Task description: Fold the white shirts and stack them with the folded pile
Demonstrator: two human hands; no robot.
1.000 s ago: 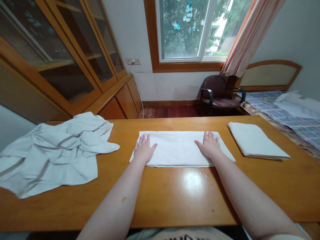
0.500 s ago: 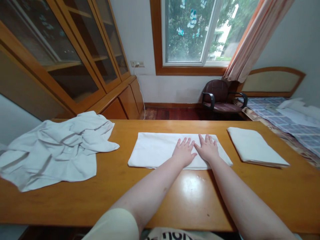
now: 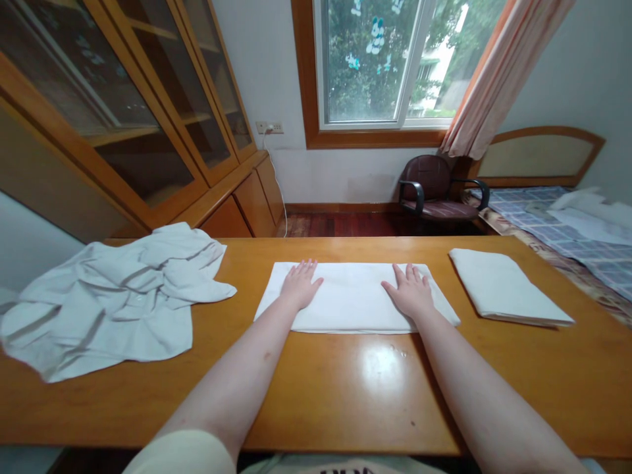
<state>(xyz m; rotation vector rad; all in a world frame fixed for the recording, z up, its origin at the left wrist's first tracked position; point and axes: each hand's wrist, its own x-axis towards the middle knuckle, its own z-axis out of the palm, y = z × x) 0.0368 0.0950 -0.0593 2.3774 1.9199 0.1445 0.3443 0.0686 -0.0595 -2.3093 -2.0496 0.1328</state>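
A white cloth point(image 3: 353, 299), folded into a long flat rectangle, lies in front of me on the wooden table point(image 3: 326, 395). My left hand point(image 3: 300, 284) rests flat on its left part, fingers stretched out. Over on the right part, my right hand point(image 3: 411, 293) also lies flat with its fingers spread. Neither hand grips anything. To the right sits a second white cloth point(image 3: 508, 289), folded into a smaller, thicker bundle. A crumpled white garment point(image 3: 133, 296), with what looks like a button, is heaped at the table's left side.
Beyond the table stand a glass-fronted wooden cabinet point(image 3: 162, 118) at left and a dark red armchair point(image 3: 428, 187) near the window point(image 3: 363, 72). A bed point(image 3: 592, 217) with a checked cover is at the right. A white cord point(image 3: 280, 178) hangs from the wall socket.
My left hand has moved left across the folded cloth, away from my right hand. My right hand has stayed in nearly the same place.
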